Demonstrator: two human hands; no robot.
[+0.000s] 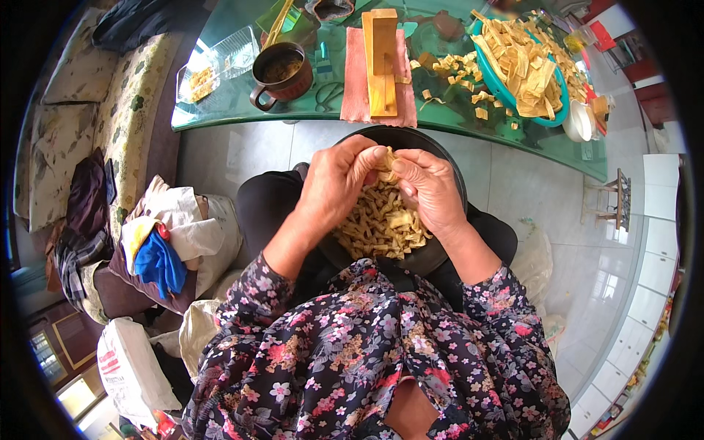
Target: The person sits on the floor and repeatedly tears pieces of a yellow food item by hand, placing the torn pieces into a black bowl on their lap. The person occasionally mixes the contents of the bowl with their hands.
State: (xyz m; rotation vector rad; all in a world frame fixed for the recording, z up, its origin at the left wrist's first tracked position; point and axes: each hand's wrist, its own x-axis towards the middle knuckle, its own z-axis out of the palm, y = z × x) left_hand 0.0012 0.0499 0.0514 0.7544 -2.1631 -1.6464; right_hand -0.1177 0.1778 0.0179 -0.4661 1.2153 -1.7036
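Observation:
Between the fingertips of both hands is a folded tan strip (pixel 389 165), held over a black basin (pixel 461 165) on my lap. My left hand (pixel 338 179) pinches it from the left with thumb and forefinger. From the right, the thumb and fingers of my right hand (pixel 432 187) grip the same piece. Many small folded tan pieces (pixel 379 223) lie in the basin below; their material I cannot tell for certain, possibly dried leaf. My fingers hide part of the held strip.
A glass table (pixel 236 114) stands ahead. On it are a wooden block tool (pixel 382 66) on a pink cloth (pixel 355 82), a dark mug (pixel 281 71), a clear plastic box (pixel 236 52), a teal basket (pixel 495 82) heaped with tan strips and a white bowl (pixel 577 121). Bags and clothes (pixel 162 264) lie left.

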